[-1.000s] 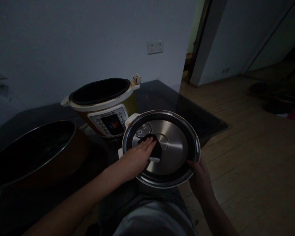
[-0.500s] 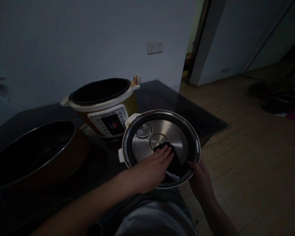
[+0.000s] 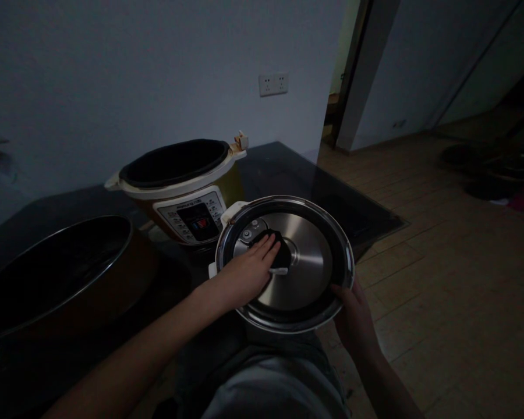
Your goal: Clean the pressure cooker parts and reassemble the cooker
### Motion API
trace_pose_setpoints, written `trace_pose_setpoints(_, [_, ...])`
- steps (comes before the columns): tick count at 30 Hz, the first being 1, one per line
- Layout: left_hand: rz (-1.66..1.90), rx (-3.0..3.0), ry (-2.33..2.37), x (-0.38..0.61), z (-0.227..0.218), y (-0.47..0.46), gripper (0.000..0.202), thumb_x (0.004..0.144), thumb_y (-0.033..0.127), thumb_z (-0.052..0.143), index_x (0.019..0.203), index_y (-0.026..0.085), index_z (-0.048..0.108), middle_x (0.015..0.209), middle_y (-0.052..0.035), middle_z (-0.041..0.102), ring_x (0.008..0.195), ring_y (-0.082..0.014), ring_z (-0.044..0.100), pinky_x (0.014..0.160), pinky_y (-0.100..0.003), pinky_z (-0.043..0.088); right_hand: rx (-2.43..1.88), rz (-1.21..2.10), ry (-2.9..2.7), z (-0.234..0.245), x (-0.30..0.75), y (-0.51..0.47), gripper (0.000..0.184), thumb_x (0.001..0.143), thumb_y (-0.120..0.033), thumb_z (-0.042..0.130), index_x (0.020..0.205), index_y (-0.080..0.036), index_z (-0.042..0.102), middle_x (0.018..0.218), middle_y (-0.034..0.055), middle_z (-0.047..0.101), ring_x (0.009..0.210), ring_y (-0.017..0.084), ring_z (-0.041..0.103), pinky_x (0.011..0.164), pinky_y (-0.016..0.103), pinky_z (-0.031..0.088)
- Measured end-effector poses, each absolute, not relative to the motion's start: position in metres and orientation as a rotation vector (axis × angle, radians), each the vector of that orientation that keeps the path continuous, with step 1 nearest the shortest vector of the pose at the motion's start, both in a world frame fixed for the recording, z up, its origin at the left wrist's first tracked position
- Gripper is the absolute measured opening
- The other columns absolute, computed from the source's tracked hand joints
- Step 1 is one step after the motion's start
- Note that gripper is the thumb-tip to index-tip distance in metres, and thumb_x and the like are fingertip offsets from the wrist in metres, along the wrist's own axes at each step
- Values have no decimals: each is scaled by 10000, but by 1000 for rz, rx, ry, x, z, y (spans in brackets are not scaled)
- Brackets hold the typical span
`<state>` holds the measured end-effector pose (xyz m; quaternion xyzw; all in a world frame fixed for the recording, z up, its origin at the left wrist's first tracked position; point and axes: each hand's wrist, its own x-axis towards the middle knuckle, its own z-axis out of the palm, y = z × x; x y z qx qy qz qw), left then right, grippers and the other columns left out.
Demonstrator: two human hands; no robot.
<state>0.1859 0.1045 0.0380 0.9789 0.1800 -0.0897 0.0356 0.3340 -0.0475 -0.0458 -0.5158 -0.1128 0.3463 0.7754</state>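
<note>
A round pressure cooker lid (image 3: 308,294) is tilted in front of me, its steel inner face and dark sealing ring turned up. With fingers together, my left hand (image 3: 248,273) presses a black cloth (image 3: 282,256) onto the left part of the steel, near the small valve fittings (image 3: 247,234). The palm hides some of the cloth. At the lower right, my right hand (image 3: 353,314) grips the lid's rim, thumb on the inner side and the other fingers hidden underneath.
The lidless electric pressure cooker (image 3: 190,215) stands on a dark glossy tabletop (image 3: 283,171) behind the lid. To the left is a large dark pot (image 3: 91,267). A wall socket (image 3: 273,85) is at the back. Tiled floor (image 3: 419,279) lies to the right.
My left hand has slid the black cloth left and up across the lid, from its lower middle towards the valve fittings. My right hand keeps its hold on the rim.
</note>
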Motion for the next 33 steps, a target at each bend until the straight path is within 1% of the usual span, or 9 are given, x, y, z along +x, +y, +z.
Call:
trace_pose_setpoints(7, [-295,3156,602,145,38,123,558,867,40,402,1424,50,425,1540,-207,322,1431,-273,307,1147,-409,332,-1148,719,-274,-47,332,-47,587,640,-284,691,1222,-274,620,1171,7,694,1178,263,573,958,356,465])
trace_pose_setpoints(10, [-329,3204,643,145,40,118,543,868,0,360,1407,18,432,1521,-240,337,1419,-281,331,1121,-413,368,-1174,703,-335,-48,333,-48,500,686,-292,666,1185,-288,634,1198,0,682,1179,252,575,983,364,449])
trace_pose_setpoints(13, [-402,3175,566,145,49,108,505,881,40,398,1382,18,461,1487,-248,403,1389,-287,394,1117,-419,374,-1196,683,-363,-48,333,-48,392,687,-292,656,1078,-275,672,1213,0,675,1181,256,570,994,372,440])
trace_pose_setpoints(16, [-395,3075,461,141,63,97,399,878,97,465,1256,78,590,1380,-204,562,1297,-272,526,1109,-421,386,-1215,683,-297,-49,334,-49,379,656,-302,673,1034,-270,679,1143,-2,699,1175,270,571,971,383,455])
trace_pose_setpoints(18, [-383,3010,451,138,72,91,307,870,123,493,1132,126,654,1261,-166,654,1208,-264,601,1060,-417,440,-1226,693,-273,-50,333,-49,429,661,-320,673,1087,-275,669,1123,-2,707,1165,274,578,963,391,463])
trace_pose_setpoints(21, [-383,2928,427,137,79,81,248,872,152,502,1054,157,672,1128,-137,705,1103,-265,656,979,-416,500,-1247,676,-300,-51,332,-48,489,673,-329,669,1159,-271,651,1176,12,694,1171,273,580,982,395,459])
trace_pose_setpoints(24, [-371,2847,327,141,81,70,296,889,178,493,1143,160,644,1149,-138,698,1103,-275,657,956,-422,515,-1246,667,-322,-51,330,-47,492,701,-333,644,1189,-270,637,1231,25,669,1181,271,581,1008,409,450])
trace_pose_setpoints(27, [-389,2737,213,149,81,57,407,906,184,469,1301,131,555,1296,-166,631,1187,-286,614,973,-411,512,-1247,666,-331,-48,329,-47,478,720,-345,637,1190,-260,635,1206,39,675,1175,279,584,1007,434,455])
trace_pose_setpoints(33, [-373,2575,174,169,76,48,564,944,193,406,1483,61,303,1510,-211,399,1395,-289,394,1101,-434,403,-1320,605,-377,-44,330,-50,260,721,-344,651,958,-251,703,1089,42,710,1152,291,592,984,439,470])
